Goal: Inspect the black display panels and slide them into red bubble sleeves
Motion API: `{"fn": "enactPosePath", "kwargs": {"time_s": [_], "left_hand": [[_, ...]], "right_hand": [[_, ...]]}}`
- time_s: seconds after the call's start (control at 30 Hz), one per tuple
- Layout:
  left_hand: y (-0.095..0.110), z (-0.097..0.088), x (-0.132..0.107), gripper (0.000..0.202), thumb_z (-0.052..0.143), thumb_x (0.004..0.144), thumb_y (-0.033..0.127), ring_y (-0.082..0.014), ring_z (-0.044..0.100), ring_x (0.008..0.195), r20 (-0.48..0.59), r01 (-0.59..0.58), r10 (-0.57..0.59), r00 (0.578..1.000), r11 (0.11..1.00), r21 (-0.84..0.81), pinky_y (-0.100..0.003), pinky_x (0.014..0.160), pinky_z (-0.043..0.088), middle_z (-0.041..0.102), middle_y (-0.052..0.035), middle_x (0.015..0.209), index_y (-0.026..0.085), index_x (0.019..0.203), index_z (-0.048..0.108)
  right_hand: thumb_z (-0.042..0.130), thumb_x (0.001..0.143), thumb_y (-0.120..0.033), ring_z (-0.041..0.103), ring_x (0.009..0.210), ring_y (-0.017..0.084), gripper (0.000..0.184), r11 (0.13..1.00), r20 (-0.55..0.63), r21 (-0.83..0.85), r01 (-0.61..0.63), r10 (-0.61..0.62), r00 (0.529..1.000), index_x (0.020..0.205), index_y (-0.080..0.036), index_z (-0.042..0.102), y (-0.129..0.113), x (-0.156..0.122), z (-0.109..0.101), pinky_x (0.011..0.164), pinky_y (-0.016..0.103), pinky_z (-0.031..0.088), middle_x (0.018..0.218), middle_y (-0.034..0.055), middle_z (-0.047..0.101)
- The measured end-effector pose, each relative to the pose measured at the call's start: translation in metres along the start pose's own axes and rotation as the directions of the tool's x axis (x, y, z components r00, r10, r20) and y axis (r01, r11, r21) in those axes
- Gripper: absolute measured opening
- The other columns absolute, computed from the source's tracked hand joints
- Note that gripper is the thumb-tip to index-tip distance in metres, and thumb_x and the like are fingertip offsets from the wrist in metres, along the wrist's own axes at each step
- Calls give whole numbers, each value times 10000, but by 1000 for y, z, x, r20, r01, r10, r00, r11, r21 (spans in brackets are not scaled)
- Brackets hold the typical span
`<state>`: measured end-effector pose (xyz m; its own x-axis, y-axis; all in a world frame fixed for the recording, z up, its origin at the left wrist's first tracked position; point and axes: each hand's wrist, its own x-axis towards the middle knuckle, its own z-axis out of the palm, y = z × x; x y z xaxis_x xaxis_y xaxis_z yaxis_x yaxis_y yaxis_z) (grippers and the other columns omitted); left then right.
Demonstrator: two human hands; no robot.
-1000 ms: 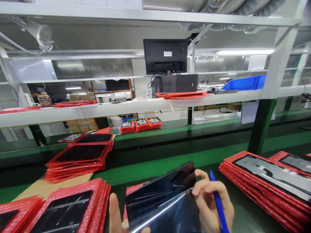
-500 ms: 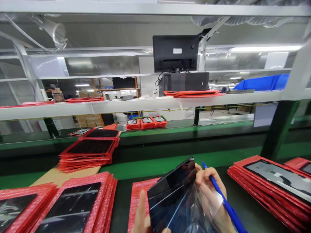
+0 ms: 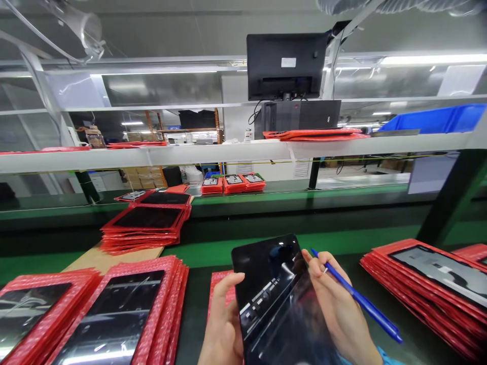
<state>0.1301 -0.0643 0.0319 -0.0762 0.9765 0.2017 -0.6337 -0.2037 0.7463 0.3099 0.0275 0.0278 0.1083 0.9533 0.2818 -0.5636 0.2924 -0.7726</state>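
A black glossy tablet screen point(image 3: 268, 284) is held up, tilted, in front of me. My left hand point(image 3: 224, 319) grips its left edge, with the thumb along the side. Clear film point(image 3: 300, 319) covers its lower right part, and reflections make the film's edge hard to follow. At the screen's right edge is my right hand point(image 3: 338, 304), fingers curled, with a blue pen point(image 3: 361, 299) lodged between them. Its fingertips are by the film's upper corner; whether they pinch it I cannot tell. Behind the screen, a red bubble-wrap bag point(image 3: 216, 284) is partly hidden.
Stacks of red bubble bags with black screens point(image 3: 114, 309) stand at the left, another stack point(image 3: 148, 223) behind on a board. To the right is a stack with grey metal-looking plates point(image 3: 437, 268). A shelf rail point(image 3: 213, 151) crosses ahead, below a monitor point(image 3: 285, 66) and a blue bin point(image 3: 437, 119).
The screen has turned to face me more. The film, bunched up at my right hand before, now lies flatter over the screen. The pen has swung lower, and the view has shifted slightly.
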Motion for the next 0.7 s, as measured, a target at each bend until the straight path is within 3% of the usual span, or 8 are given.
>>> {"fn": "enactPosePath", "kwargs": {"time_s": [0.1, 0.23, 0.43, 0.57, 0.7], "left_hand": [[2, 3, 5, 504, 685, 722, 504, -263, 681, 831, -27, 9, -10, 1000, 1000, -26, -375, 762, 534, 706, -66, 876, 286, 1167, 589], [6, 8, 10, 471, 686, 744, 429, -237, 683, 784, -100, -8, 4, 995, 999, -42, -351, 745, 533, 703, -44, 839, 289, 1176, 562], [15, 18, 8, 498, 629, 804, 355, -251, 678, 918, -149, 89, -103, 983, 991, -99, -395, 893, 487, 710, -35, 896, 310, 1277, 480], [16, 17, 9, 452, 566, 874, 316, -204, 664, 969, -119, 127, -144, 982, 982, -140, -356, 965, 436, 710, -15, 957, 335, 1308, 443], [11, 9, 14, 597, 566, 879, 306, -200, 654, 1014, -70, 121, -134, 989, 979, -167, -374, 1000, 412, 702, -12, 1039, 378, 1411, 302]], "right_hand": [[860, 540, -273, 563, 1068, 207, 328, 993, -79, 74, -89, 95, 992, 659, -252, 555, -3, 1, 0, 1156, 418, 228, 633, -49, 545], [855, 434, -184, 604, 1049, 223, 424, 948, -241, 226, -223, 276, 930, 742, -254, 572, -7, 4, 0, 1069, 391, 375, 735, -29, 657], [765, 499, -100, 667, 859, 143, 381, 904, -115, 343, -256, 310, 944, 746, -242, 511, 2, 13, -5, 932, 284, 498, 578, -104, 557], [749, 433, -73, 666, 803, 110, 421, 892, -112, 346, -291, 347, 931, 734, -227, 498, 8, 18, -6, 857, 214, 541, 564, -120, 509], [751, 431, -84, 678, 790, 116, 394, 908, -133, 296, -296, 347, 929, 712, -223, 513, 9, 20, -6, 757, 174, 572, 554, -104, 519]]}}
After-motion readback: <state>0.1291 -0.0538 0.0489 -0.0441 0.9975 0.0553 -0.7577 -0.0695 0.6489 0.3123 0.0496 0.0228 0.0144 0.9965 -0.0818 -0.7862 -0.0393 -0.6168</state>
